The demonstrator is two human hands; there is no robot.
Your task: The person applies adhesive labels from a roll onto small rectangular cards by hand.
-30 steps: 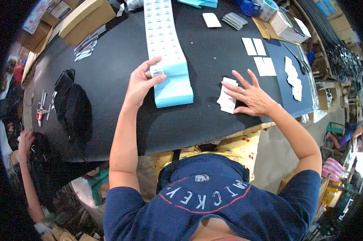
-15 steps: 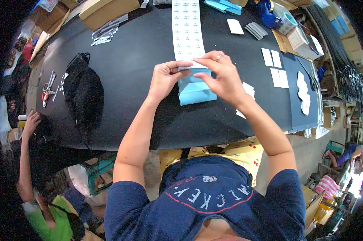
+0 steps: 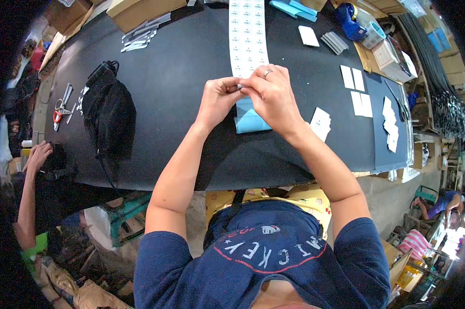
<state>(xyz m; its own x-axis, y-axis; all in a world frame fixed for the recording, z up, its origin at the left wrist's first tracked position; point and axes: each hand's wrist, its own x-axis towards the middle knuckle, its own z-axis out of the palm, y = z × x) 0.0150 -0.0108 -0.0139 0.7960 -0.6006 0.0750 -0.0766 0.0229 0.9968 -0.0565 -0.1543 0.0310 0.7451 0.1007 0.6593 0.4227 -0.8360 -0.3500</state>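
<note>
A long white strip of printed labels (image 3: 248, 36) runs down the black table toward me. Its lower end is a light-blue backing (image 3: 248, 123), folded and lying below my hands. My left hand (image 3: 218, 99) is closed, its thumb and forefinger pinching at the strip's edge where white meets blue. Right against those fingertips, my right hand (image 3: 271, 95) is closed in a pinch too. A small pale bit shows between the two hands, likely a label's edge; the fingers hide most of it.
A black cloth bag (image 3: 109, 116) lies left, beside scissors (image 3: 58, 114). White cards (image 3: 321, 123) lie at the right, with more cards (image 3: 356, 90) beyond. A blue tape dispenser (image 3: 352, 23) stands at the back right. Another person's hand (image 3: 38, 156) rests at the left edge.
My right hand has come in to the left and its fingers have closed, meeting my left fingertips. More of the blue backing is now covered. The person at the left has shifted lower.
</note>
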